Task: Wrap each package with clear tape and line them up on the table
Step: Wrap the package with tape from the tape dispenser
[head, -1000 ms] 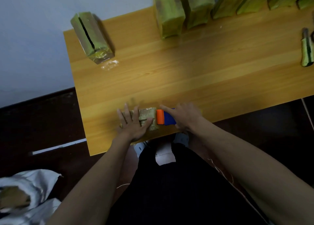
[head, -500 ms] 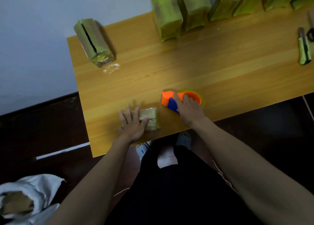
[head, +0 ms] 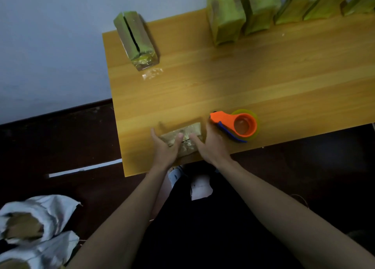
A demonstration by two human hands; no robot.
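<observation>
You're gripping the package point(head: 183, 135) at the tabletop point(head: 243, 82) near edge, left hand point(head: 165, 147) and right hand point(head: 209, 145) fingers curling around its ends; long axis running left-right, slightly tilted. Tape dispenser point(head: 236, 125) lying just right.

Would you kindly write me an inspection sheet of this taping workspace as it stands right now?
Surface: wooden table, set against a pale wall.
Job's things: small package at the near edge, between both hands; orange tape dispenser lying on the table just right of it, untouched; row of green packages standing along the far edge; one more green package at the far left corner.
Clutter: scrap of clear tape beside the corner package.
Hands: left hand and right hand both grip the small package, thumbs on top.
Cables: nothing seen.
Surroundings: dark floor; torn white sacks at lower left.
</observation>
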